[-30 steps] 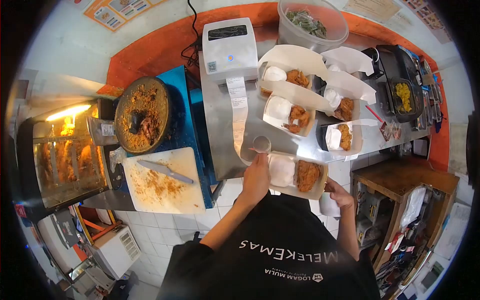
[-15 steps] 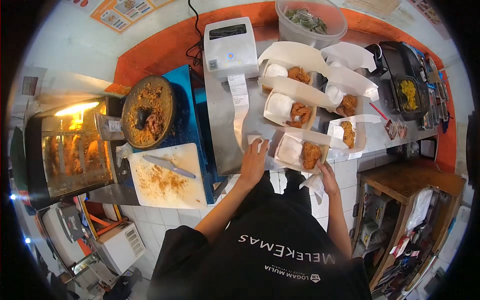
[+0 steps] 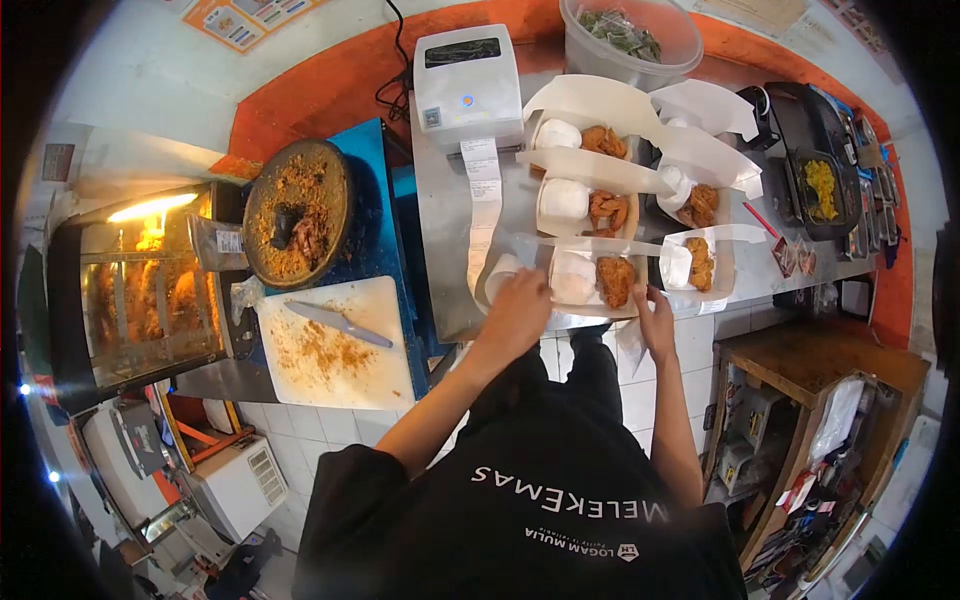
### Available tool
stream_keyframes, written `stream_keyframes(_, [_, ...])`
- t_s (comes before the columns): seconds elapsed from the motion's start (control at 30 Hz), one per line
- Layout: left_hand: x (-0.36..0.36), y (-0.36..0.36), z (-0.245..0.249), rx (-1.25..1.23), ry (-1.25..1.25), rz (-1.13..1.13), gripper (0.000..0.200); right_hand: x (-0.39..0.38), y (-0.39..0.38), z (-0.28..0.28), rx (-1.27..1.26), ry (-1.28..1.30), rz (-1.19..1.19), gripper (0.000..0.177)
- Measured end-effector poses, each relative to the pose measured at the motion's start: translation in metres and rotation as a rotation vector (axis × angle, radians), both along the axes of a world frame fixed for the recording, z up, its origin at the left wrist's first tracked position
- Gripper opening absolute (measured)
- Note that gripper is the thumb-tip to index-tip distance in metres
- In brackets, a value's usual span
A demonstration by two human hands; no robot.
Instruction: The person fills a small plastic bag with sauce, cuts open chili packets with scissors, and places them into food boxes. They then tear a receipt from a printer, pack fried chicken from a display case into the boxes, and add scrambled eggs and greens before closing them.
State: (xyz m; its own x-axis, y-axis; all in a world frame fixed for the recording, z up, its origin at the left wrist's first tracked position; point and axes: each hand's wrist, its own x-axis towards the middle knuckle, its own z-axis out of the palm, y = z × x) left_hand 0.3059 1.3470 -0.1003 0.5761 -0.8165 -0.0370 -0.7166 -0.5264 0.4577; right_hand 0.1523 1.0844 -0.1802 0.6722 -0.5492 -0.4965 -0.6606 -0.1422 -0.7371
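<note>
A white paper food box (image 3: 590, 305) with a mound of white rice (image 3: 574, 277) and a piece of fried chicken (image 3: 615, 281) stands at the front edge of the steel table. My left hand (image 3: 520, 305) is closed at the box's left side, beside the curled end of a receipt strip (image 3: 484, 215); its fingertips are partly hidden. On the other side, my right hand (image 3: 655, 320) grips the box's right wall. Thin whitish wrapping (image 3: 631, 343) shows below the box, near the right hand. Behind and beside it stand several open boxes (image 3: 588, 205) of rice and chicken.
A receipt printer (image 3: 467, 80) stands at the back left of the table, near a clear tub (image 3: 640, 45). To the left are a mortar (image 3: 296, 215), a cutting board (image 3: 340, 370) with a knife (image 3: 340, 322), and a lit display case (image 3: 145, 290). A wooden shelf (image 3: 825, 350) is at right.
The held box has gone back and slightly left, lining up with the other boxes at the table edge. Both hands have moved with it. The camera view has shifted slightly.
</note>
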Motion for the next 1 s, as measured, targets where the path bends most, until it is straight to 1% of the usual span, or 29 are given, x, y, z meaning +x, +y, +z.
stream_keyframes(0.07, [-0.007, -0.018, -0.028, -0.046, -0.004, -0.184, 0.029, -0.013, -0.001, 0.032, -0.265, 0.104, 0.126, 0.044])
stream_keyframes(0.13, [-0.023, -0.035, -0.027, -0.167, 0.126, -0.195, 0.029, -0.031, -0.005, 0.048, -0.165, 0.021, 0.068, 0.035])
stream_keyframes(0.17, [-0.031, -0.044, -0.027, -0.226, 0.195, -0.202, 0.029, -0.040, -0.006, 0.056, -0.113, -0.018, 0.036, 0.034])
stream_keyframes(0.27, [-0.053, -0.075, -0.024, -0.347, 1.020, 0.009, 0.033, -0.052, 0.008, 0.084, 0.320, -0.376, -0.116, 0.041])
stream_keyframes(0.33, [-0.068, -0.087, -0.054, -0.462, 0.978, -0.036, 0.037, -0.056, 0.021, 0.092, 0.327, -0.415, -0.090, 0.045])
stream_keyframes(0.37, [-0.069, -0.092, -0.054, -0.520, 0.955, -0.059, 0.040, -0.058, 0.025, 0.094, 0.329, -0.436, -0.076, 0.046])
stream_keyframes(0.4, [-0.064, -0.096, -0.055, -0.484, 0.995, -0.067, 0.043, -0.064, 0.028, 0.088, 0.374, -0.422, -0.095, 0.041])
stream_keyframes(0.43, [-0.061, -0.097, -0.056, -0.442, 0.955, -0.079, 0.043, -0.069, 0.027, 0.079, 0.360, -0.381, -0.091, 0.039])
stream_keyframes(0.5, [-0.052, -0.098, -0.039, -0.355, 0.878, -0.105, 0.045, -0.081, 0.026, 0.069, 0.336, -0.296, -0.087, 0.034])
stream_keyframes(0.53, [-0.051, -0.100, -0.041, -0.362, 0.914, -0.120, 0.045, -0.087, 0.024, 0.071, 0.393, -0.247, -0.082, 0.026])
stream_keyframes(0.63, [-0.046, -0.097, -0.042, -0.277, 0.308, -0.199, 0.043, -0.099, 0.017, 0.044, 0.094, -0.236, 0.003, 0.031])
stream_keyframes(0.67, [-0.045, -0.097, -0.048, -0.242, 0.209, -0.250, 0.041, -0.106, 0.011, 0.025, -0.062, -0.231, 0.112, 0.044])
stream_keyframes(0.73, [-0.039, -0.092, -0.067, -0.171, -0.003, -0.342, 0.037, -0.105, 0.013, 0.005, -0.152, -0.259, 0.074, 0.050])
stream_keyframes(0.77, [-0.034, -0.091, -0.071, -0.182, 0.004, -0.373, 0.035, -0.099, 0.015, -0.001, -0.194, -0.276, 0.061, 0.053])
stream_keyframes(0.8, [-0.030, -0.087, -0.075, -0.190, 0.014, -0.404, 0.033, -0.096, 0.016, -0.006, -0.198, -0.289, 0.065, 0.060])
stream_keyframes(0.83, [-0.030, -0.083, -0.080, -0.195, 0.031, -0.434, 0.031, -0.095, 0.019, -0.011, -0.199, -0.298, 0.048, 0.060])
stream_keyframes(0.93, [-0.029, -0.079, -0.085, -0.267, 0.006, -0.341, 0.027, -0.082, 0.018, -0.016, -0.217, -0.298, 0.029, 0.063])
stream_keyframes(1.0, [-0.027, -0.077, -0.080, -0.308, 0.027, -0.265, 0.026, -0.071, 0.019, -0.017, -0.219, -0.315, 0.030, 0.063])
